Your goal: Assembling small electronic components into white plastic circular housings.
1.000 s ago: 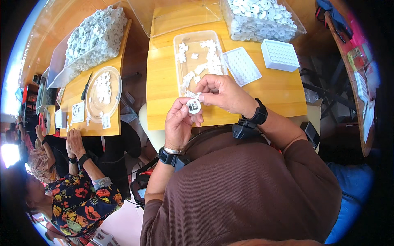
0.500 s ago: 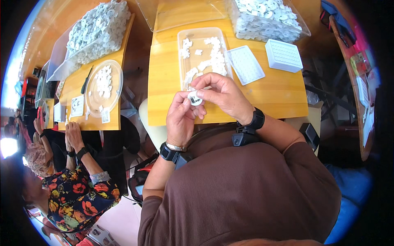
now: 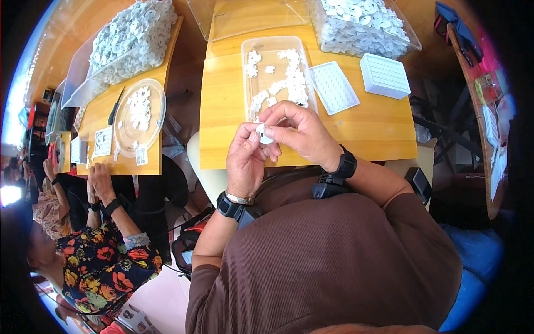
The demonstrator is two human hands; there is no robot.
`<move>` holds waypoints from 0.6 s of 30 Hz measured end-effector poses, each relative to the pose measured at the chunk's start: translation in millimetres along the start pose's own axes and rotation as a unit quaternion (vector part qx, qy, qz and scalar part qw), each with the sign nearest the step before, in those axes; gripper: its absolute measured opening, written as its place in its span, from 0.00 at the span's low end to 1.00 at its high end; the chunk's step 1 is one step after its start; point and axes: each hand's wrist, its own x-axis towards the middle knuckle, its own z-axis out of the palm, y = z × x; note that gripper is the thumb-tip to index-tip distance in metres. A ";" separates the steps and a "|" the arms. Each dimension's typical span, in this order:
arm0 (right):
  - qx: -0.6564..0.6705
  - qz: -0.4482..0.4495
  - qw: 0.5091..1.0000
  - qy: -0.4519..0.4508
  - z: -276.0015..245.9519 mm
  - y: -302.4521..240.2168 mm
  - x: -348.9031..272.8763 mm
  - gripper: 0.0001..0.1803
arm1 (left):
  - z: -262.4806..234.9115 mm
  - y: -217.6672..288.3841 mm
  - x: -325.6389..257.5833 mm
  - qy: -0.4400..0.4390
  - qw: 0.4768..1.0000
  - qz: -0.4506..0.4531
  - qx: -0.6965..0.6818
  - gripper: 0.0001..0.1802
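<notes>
Workshop scene, yellow wooden tables seen from above; the main table point(image 3: 367, 131) fills centre frame. Lowest in the frame, a brown-sleeved torso and both forearms are seen, each wrist carrying a black band. The left hand point(image 3: 245, 161) and right hand point(image 3: 297, 133) are brought together just above the table's near edge, centre frame. A small white round part point(image 3: 265, 133) is pinched between the fingertips of both hands; both are closed on it. Just beyond the hands, a clear tray point(image 3: 278, 75) with scattered white pieces is laid on the table. To its right, a flat white grid plate point(image 3: 334, 88) is seen, and further right a white grid box point(image 3: 385, 75). At the upper right, a clear bin point(image 3: 361, 25) heaped with white round parts is placed. An empty-looking clear container point(image 3: 250, 16) is set at top centre. At the left, a second table point(image 3: 100, 117) holds a round clear plate point(image 3: 139, 117) with white pieces, and a pile of white parts point(image 3: 133, 39) is seen at upper left. At lower left, another person in a floral top point(image 3: 97, 267) is seated, hands raised near that table's edge.
</notes>
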 end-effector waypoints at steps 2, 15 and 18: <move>-0.058 -0.044 0.997 -0.003 -1.9 1.1 1.0 0.05 | 1.6 1.3 -1.1 -0.001 1.000 0.003 0.001 0.13; -0.143 0.008 0.988 0.057 -4.9 -28.7 -1.4 0.06 | 14.5 10.6 -3.0 0.021 0.983 0.003 0.183 0.21; -0.173 0.004 0.984 0.036 -5.8 -28.0 -2.6 0.04 | 16.3 9.5 -2.6 0.007 0.979 0.009 0.205 0.22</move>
